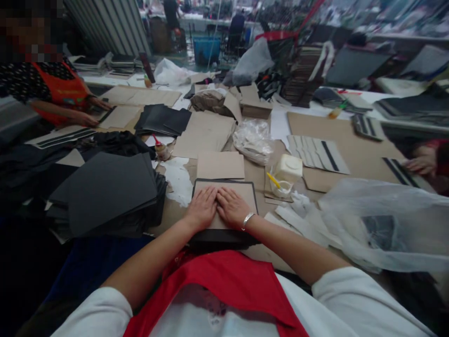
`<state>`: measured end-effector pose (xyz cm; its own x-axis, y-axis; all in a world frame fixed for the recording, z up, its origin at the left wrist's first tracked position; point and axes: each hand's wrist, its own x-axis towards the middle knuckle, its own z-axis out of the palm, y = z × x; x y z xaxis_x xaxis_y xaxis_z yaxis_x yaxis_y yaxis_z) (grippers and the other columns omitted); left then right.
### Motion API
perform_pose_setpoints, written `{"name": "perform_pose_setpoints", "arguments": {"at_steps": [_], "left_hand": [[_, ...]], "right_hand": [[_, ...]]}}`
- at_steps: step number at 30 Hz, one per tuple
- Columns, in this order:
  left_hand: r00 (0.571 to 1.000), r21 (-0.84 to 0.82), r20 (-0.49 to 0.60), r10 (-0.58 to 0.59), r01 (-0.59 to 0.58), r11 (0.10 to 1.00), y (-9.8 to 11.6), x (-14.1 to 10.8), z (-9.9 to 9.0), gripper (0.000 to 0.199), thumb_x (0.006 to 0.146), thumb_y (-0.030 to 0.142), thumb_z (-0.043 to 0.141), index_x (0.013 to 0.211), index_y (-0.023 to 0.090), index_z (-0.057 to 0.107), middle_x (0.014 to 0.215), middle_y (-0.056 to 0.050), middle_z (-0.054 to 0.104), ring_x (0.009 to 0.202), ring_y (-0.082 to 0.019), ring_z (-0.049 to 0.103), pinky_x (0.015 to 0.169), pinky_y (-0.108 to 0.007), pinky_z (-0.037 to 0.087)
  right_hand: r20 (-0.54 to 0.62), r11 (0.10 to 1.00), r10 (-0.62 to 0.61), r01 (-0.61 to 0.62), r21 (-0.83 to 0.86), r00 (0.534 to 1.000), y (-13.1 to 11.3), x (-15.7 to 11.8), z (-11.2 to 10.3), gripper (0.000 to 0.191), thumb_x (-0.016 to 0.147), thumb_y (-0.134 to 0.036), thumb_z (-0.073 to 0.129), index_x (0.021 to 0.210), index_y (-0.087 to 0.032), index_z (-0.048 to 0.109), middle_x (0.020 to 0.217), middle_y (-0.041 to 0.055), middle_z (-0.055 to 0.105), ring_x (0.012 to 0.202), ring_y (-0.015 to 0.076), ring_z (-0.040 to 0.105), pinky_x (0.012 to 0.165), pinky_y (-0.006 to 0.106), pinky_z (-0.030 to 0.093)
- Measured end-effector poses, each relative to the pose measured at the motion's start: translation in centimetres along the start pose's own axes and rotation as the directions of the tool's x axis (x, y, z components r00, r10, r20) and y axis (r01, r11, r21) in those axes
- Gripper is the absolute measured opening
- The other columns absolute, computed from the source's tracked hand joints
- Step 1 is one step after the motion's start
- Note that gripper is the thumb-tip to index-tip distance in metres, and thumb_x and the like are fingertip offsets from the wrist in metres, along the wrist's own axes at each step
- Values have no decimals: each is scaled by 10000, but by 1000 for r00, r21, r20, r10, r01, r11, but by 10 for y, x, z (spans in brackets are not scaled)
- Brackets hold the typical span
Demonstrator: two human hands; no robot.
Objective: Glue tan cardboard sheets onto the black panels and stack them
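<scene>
- Resting left hand (pixel 202 207) and right hand (pixel 232 206) on tan board (pixel 247 190), apparently for even pressure.
- With fingers (pixel 207 194) extended, grasping nothing.
- Set on worktable (pixel 174 216), before red apron (pixel 238 271), probably for leverage.

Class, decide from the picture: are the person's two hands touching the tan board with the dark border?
Touching. The head view shows the left hand and right hand laid flat, palms down, on the tan board.
</scene>
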<state>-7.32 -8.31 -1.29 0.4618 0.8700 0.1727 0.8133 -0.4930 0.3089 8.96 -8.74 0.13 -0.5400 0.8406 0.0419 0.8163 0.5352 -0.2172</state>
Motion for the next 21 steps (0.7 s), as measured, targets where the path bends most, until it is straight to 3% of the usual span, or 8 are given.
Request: {"name": "perform_pose_setpoints", "arguments": {"at_steps": [3, 6, 11, 14, 17, 21], "left_hand": [[999, 91, 49, -18, 14, 996, -2, -3, 10, 557, 881, 359, 391, 1385, 120, 393, 1460, -137, 358, 1361, -255, 307, 1136, -443, 202], [996, 140, 77, -36, 25, 990, -3, -5, 6, 600, 876, 423, 400, 1403, 137, 372, 1486, -116, 309, 1377, -251, 275, 1144, -423, 173], [993, 180, 104, -47, 28, 983, 2, -4, -1, 599, 888, 441, 366, 1403, 137, 375, 1488, -106, 309, 1376, -246, 275, 1139, -414, 172], [990, 206, 118, -76, 51, 977, 8, -3, -3, 581, 893, 430, 357, 1390, 131, 394, 1480, -115, 325, 1370, -268, 281, 1122, -461, 189], [987, 208, 137, -81, 52, 977, 23, 3, 1, 558, 903, 417, 344, 1385, 143, 400, 1476, -120, 331, 1369, -275, 281, 1117, -505, 165], [968, 102, 228, 100, -126, 987, 58, 14, 17, 572, 900, 477, 354, 1401, 201, 377, 1492, -98, 298, 1377, -267, 270, 1133, -521, 100]], "right_hand": [[50, 999, 19, -17, -41, 999, 15, -7, 3, 629, 917, -497, 324, 1420, -120, 349, 1498, 101, 296, 1393, 244, 219, 1146, 417, 150], [81, 994, 89, -83, -72, 993, 28, -18, -7, 707, 890, -575, 329, 1432, -121, 327, 1516, 106, 242, 1404, 253, 187, 1145, 427, 141], [57, 974, 207, -201, -102, 977, 41, -37, -18, 625, 902, -513, 357, 1410, -149, 367, 1499, 106, 291, 1390, 258, 224, 1129, 475, 152], [-60, 959, 269, -273, -75, 961, 61, -62, -21, 507, 892, -414, 424, 1326, -158, 475, 1464, 121, 354, 1341, 264, 319, 1112, 467, 207], [-196, 916, 396, -399, 22, 897, 94, -92, -25, 406, 886, -320, 438, 1239, -141, 531, 1361, 136, 474, 1242, 233, 439, 1053, 388, 330], [-146, 769, 637, -636, 61, 757, 140, -104, -22, 385, 889, -279, 428, 1224, -108, 513, 1152, 147, 594, 1062, 222, 556, 936, 343, 423]]}}
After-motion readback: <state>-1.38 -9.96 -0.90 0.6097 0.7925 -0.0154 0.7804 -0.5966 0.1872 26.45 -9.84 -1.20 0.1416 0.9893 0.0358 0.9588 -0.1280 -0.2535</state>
